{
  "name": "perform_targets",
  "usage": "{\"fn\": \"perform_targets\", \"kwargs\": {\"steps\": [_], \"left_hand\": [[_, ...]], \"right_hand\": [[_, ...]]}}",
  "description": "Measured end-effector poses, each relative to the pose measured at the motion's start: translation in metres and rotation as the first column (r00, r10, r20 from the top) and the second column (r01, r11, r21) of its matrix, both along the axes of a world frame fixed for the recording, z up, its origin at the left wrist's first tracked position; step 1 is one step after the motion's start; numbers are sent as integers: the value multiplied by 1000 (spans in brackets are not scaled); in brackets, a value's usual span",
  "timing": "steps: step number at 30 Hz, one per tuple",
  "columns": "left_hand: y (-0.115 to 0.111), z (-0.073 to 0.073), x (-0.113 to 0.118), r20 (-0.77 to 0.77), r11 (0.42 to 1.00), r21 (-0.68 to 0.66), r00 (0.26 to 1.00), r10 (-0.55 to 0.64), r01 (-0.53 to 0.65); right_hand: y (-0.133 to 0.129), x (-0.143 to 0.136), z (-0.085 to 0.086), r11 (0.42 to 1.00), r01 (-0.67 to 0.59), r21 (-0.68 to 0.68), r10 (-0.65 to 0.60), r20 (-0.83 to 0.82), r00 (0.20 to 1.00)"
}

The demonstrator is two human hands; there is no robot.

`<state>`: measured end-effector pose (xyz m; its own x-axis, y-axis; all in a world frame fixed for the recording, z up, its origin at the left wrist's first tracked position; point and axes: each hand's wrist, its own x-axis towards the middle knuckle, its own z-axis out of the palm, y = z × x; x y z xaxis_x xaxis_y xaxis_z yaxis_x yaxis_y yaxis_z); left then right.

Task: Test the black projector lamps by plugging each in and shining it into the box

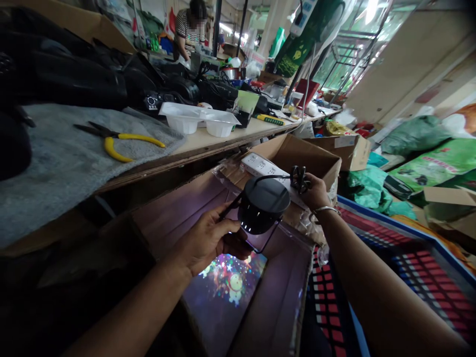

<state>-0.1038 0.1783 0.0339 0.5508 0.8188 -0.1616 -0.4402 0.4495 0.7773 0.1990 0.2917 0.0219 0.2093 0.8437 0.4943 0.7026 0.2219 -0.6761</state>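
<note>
A round black projector lamp (263,204) hangs over an open cardboard box (286,277), with my left hand (213,238) closed on its side and bracket. Colourful light with stars and dots shows on the bottom of the box below it. My right hand (315,191) is closed at the lamp's bundled black cable (299,179), beside a white power strip (256,163) lying on the box's far flap. The cable runs from the bundle to the top of the lamp.
On the workbench (201,144) lie yellow-handled pliers (130,141) on a grey cloth, white plastic trays (201,119) and black devices. A blue and red basket (372,238) stands right of the box. Bags fill the far right. A person (189,29) stands behind the bench.
</note>
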Motion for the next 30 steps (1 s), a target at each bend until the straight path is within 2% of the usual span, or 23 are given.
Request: {"fn": "perform_targets", "kwargs": {"steps": [5, 13, 21, 30], "left_hand": [[0, 1, -2, 12, 1000, -2, 1000, -3, 3], [1, -1, -3, 1, 1000, 8, 1000, 9, -9], [-1, 1, -2, -20, 999, 5, 999, 51, -51], [-1, 3, -2, 0, 999, 23, 999, 46, -46]], "right_hand": [[0, -2, 0, 1000, 19, -2, -19, -8, 1000], [5, 6, -8, 1000, 13, -7, -13, -5, 1000], [-1, -1, -2, 998, 67, -2, -66, 103, 992], [2, 2, -6, 998, 64, 11, -65, 77, 995]]}}
